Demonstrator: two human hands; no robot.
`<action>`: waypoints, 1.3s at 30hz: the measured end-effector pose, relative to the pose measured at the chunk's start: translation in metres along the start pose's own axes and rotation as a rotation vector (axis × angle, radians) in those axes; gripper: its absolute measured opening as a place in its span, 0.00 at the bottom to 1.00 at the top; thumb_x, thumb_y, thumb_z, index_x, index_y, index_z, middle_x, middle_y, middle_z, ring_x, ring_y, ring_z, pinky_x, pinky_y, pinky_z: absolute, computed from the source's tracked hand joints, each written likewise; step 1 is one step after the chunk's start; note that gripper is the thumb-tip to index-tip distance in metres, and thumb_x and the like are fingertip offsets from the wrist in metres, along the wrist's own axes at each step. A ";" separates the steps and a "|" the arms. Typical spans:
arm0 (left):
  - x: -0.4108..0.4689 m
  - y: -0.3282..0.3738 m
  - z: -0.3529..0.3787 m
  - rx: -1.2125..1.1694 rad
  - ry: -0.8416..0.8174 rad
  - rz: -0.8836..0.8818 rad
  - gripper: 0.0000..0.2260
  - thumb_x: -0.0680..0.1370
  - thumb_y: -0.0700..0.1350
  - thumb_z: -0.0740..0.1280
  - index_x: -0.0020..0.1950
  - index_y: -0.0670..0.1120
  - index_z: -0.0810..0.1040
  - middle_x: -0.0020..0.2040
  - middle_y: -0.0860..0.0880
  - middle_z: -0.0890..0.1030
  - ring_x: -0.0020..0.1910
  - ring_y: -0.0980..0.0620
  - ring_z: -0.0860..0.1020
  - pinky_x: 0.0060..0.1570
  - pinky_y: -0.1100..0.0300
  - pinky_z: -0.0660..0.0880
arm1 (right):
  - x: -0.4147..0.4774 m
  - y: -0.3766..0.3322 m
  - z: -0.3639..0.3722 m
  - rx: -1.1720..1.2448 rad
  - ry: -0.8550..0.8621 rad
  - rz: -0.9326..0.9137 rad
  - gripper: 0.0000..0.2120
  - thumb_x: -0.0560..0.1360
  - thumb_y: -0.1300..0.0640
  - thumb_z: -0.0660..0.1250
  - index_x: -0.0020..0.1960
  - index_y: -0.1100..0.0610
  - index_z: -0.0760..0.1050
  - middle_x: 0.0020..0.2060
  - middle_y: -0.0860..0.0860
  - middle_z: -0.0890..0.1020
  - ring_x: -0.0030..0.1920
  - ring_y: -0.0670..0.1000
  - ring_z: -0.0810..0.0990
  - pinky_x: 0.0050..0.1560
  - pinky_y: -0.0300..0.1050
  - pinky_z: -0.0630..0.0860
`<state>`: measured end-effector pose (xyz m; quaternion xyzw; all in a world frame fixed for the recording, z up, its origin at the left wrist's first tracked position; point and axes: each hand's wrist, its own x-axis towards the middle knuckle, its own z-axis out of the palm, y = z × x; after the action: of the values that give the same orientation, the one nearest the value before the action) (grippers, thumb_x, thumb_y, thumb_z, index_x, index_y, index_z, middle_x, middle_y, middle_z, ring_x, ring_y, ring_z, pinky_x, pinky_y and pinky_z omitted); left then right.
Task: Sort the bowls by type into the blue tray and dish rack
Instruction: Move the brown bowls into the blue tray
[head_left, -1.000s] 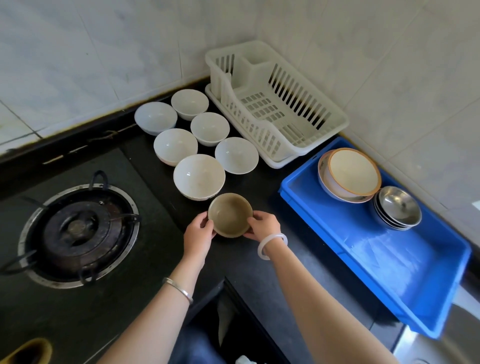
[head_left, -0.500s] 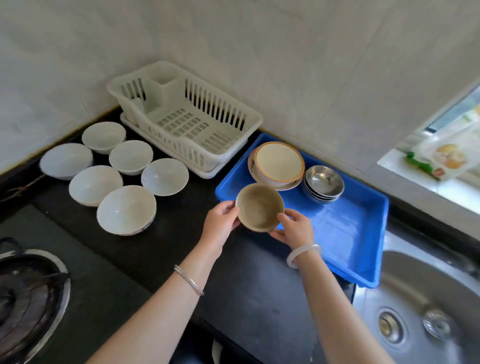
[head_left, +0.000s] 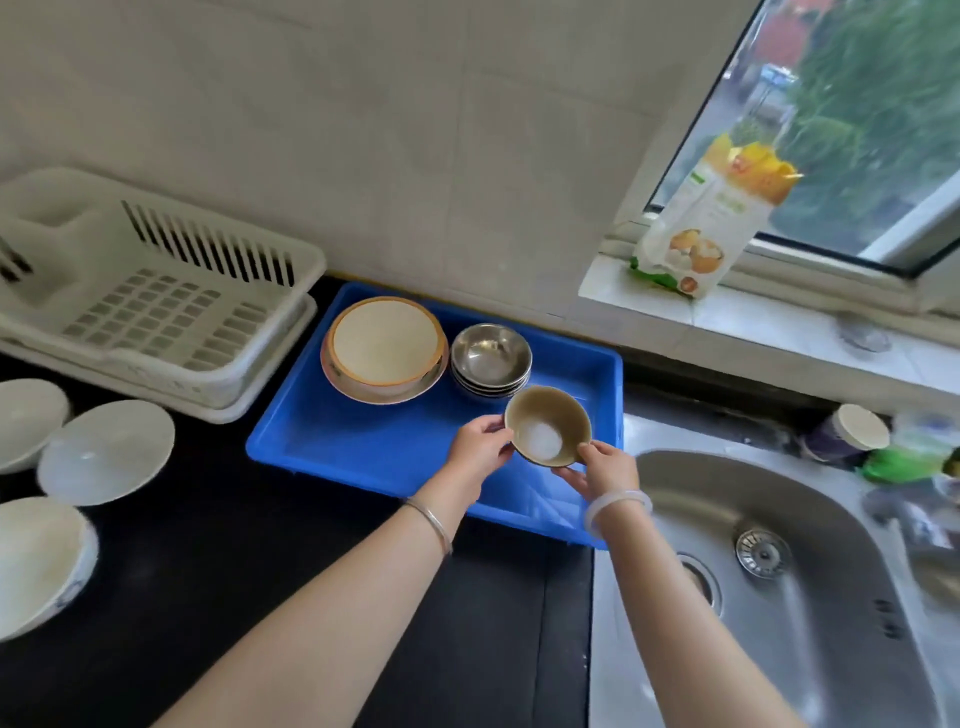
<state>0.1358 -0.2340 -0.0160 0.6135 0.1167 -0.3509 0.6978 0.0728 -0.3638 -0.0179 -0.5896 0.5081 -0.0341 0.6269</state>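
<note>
Both hands, left hand (head_left: 480, 446) and right hand (head_left: 605, 470), are gripping a small olive-brown bowl (head_left: 548, 425), pale inside, over the blue tray (head_left: 395, 447).

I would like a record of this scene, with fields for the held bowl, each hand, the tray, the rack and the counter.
held bowl: olive-brown bowl, over the blue tray's right part
left hand: grips its left rim
right hand: grips its near right side
tray contents: stacked orange-rimmed bowls, stacked steel bowls, at the back
dish rack: no bowl visible
counter: white bowls, left of the tray
</note>
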 end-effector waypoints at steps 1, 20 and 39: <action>0.007 -0.002 0.008 0.029 0.000 0.002 0.14 0.78 0.34 0.61 0.63 0.37 0.74 0.53 0.42 0.76 0.52 0.47 0.75 0.59 0.53 0.74 | 0.007 0.000 -0.002 -0.026 0.026 0.008 0.06 0.72 0.70 0.62 0.38 0.64 0.74 0.45 0.65 0.81 0.49 0.62 0.80 0.54 0.56 0.79; 0.099 -0.016 0.059 -0.175 0.046 -0.038 0.15 0.81 0.36 0.56 0.66 0.43 0.71 0.49 0.46 0.77 0.51 0.52 0.75 0.50 0.62 0.74 | 0.091 -0.018 0.018 -0.127 0.115 0.059 0.12 0.75 0.69 0.61 0.55 0.62 0.77 0.40 0.55 0.79 0.33 0.50 0.73 0.41 0.43 0.69; 0.115 -0.023 0.075 -0.276 0.164 -0.035 0.15 0.81 0.39 0.57 0.66 0.39 0.71 0.63 0.40 0.75 0.64 0.43 0.74 0.57 0.58 0.72 | 0.109 -0.020 0.024 0.025 0.076 0.042 0.17 0.75 0.65 0.63 0.63 0.59 0.72 0.50 0.55 0.80 0.36 0.47 0.75 0.39 0.37 0.71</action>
<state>0.1848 -0.3446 -0.0855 0.5363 0.2310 -0.2926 0.7572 0.1531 -0.4228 -0.0727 -0.5691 0.5436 -0.0497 0.6149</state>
